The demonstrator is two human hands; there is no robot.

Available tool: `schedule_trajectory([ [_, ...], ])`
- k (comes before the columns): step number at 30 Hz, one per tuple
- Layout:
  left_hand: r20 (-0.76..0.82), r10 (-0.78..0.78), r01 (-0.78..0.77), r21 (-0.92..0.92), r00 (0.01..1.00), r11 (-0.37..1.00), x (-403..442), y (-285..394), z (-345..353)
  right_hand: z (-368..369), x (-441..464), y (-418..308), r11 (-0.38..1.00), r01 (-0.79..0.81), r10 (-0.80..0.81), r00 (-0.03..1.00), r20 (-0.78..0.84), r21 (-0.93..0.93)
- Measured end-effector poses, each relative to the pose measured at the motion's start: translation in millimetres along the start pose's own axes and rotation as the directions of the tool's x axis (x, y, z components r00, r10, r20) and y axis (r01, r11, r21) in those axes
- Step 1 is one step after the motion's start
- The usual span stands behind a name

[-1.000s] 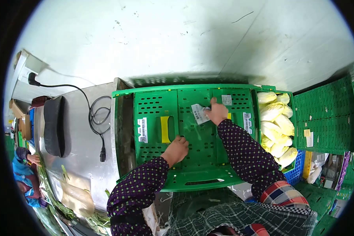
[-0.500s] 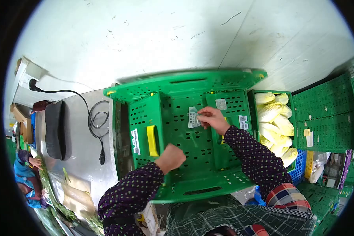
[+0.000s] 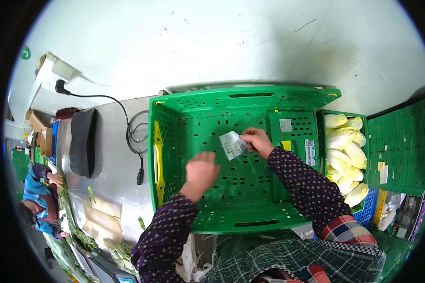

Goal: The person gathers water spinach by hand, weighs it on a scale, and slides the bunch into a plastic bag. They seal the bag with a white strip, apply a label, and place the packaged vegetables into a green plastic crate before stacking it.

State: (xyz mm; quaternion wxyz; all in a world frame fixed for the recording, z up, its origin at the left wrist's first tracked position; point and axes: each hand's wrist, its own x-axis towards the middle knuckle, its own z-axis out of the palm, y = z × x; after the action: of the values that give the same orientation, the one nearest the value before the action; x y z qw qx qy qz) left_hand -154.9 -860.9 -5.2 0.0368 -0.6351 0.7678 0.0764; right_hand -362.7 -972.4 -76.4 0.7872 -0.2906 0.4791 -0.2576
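"Crate [image 3: 250, 194], green and perforated, lying lengthwise before the camera wearer. Left end wall standing, right end panel [image 3: 295, 172] folded flat inside."

"And the right hand?"

"Right hand [image 3: 257, 140] reaching in over the folded panel, thumb and fingers pinching the edge of a whitish printed slip [image 3: 229, 145]. Slip over the crate floor, near the middle; contact with the floor, cannot tell."

"The left one?"

"Left hand [image 3: 202, 173], blurred, over the left part of the crate, apart from the slip. Fingers spread or pressed together: cannot tell through the blur."

"More on the crate?"

"Yellow handle [image 3: 158, 160] at the standing left end. On the folded panel, a second yellow strip [image 3: 285, 145] close to the right sleeve, plus a square label [image 3: 285, 125] and a barcode label [image 3: 310, 152]."

"Farther right?"

"Pale Chinese cabbages [image 3: 344, 155], heaped in a green box [image 3: 322, 141] just beside the crate."

"Off to the left?"

"Metal table [image 3: 111, 155] with a dark pad [image 3: 82, 141] and a black cable [image 3: 127, 126]. At the far edge, a co-worker [image 3: 40, 193] in blue and dark red, beside long leafy greens [image 3: 63, 203]."
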Motion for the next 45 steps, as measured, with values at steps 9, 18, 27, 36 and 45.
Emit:
schedule_trajectory([
  [9, -0.020, 0.163, -0.163, -0.011, 0.986, 0.987, 32, 38, 98, -23, 37, 37, 0.532, 0.129, -0.512, 0.836, -0.197, -0.837],
  [18, -0.054, 0.204, -0.209, -0.106, 0.977, 0.972, 28, 27, 97, -13, 14, 2, 0.499, 0.471, -0.461, 0.855, 0.237, -0.727],
  [27, -0.215, 0.155, -0.198, -0.194, 0.964, 0.961, 57, 41, 93, -16, -12, 4, 0.453, 0.447, -0.624, 0.777, 0.084, -0.772],
  [36, -0.124, 0.021, -0.067, -0.385, 0.992, 0.920, 81, 51, 93, -63, -65, 60, -0.380, 0.636, 0.055, 0.740, 0.670, -0.671],
  [45, 0.006, -0.027, 0.028, -0.255, 1.000, 0.966, 92, 60, 100, -80, -186, -56, -0.298, 0.093, -0.503, 0.831, 0.239, -0.950],
])
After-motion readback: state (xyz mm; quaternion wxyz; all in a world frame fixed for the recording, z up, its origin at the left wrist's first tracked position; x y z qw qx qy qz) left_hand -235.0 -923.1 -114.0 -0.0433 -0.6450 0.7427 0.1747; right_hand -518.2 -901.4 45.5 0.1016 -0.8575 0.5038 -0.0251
